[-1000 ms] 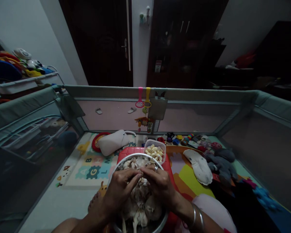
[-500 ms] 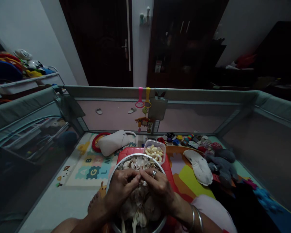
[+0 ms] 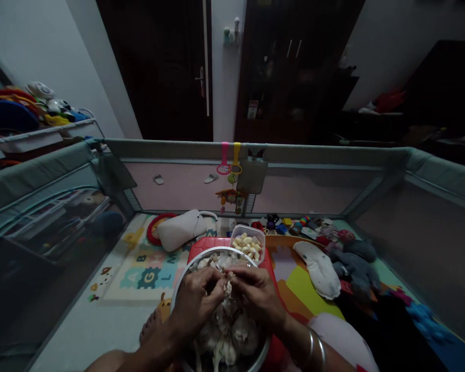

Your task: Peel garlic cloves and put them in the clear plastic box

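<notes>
Over a metal bowl [image 3: 178, 292] full of garlic bulbs and loose skins [image 3: 232, 336], my left hand [image 3: 196, 302] and my right hand [image 3: 256, 294] meet, fingertips pinched together on a garlic clove [image 3: 228, 281]. Two bangles circle my right wrist. The bowl rests on a red stool [image 3: 196, 247]. Just beyond it stands a small clear tub of peeled cloves [image 3: 248, 244].
I sit inside a mesh-walled playpen [image 3: 256, 152] on a colourful alphabet mat [image 3: 147, 266]. A white pouch [image 3: 178, 230] lies to the far left, soft toys [image 3: 352, 258] and small toys to the right. A dark door [image 3: 166, 67] stands beyond.
The view has tipped down slightly. Both hands have kept working the clove; my right hand has turned so its ring no longer shows.
</notes>
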`<state>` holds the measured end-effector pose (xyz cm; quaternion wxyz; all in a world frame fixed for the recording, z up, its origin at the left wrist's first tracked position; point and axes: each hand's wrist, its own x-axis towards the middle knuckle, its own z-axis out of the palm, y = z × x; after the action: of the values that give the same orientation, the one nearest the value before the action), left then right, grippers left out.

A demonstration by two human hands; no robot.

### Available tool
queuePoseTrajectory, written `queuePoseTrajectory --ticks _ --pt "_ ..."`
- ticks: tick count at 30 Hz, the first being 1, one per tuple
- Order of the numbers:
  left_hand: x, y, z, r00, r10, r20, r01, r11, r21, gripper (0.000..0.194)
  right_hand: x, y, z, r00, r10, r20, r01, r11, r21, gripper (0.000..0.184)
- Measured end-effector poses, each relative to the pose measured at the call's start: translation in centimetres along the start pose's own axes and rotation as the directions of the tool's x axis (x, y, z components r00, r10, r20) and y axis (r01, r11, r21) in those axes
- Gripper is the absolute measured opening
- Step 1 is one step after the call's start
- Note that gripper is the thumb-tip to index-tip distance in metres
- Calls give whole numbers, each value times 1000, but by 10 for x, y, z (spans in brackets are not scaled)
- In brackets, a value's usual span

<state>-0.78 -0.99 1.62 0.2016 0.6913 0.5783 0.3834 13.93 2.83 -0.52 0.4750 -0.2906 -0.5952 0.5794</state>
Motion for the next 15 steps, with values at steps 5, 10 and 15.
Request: queuePoseTrajectory --ticks 5,10,15 --pt "-2 -4 2 998 51 -26 -47 992 117 17 6 1 -2 933 359 9 -331 850 409 28" --pt "-2 -11 1 996 85 -4 -83 987 138 13 8 0 -5 906 420 49 -401 817 414 34" --pt "-3 -17 -4 987 158 -27 -157 987 41 17 5 0 -1 929 371 10 -351 868 351 31"
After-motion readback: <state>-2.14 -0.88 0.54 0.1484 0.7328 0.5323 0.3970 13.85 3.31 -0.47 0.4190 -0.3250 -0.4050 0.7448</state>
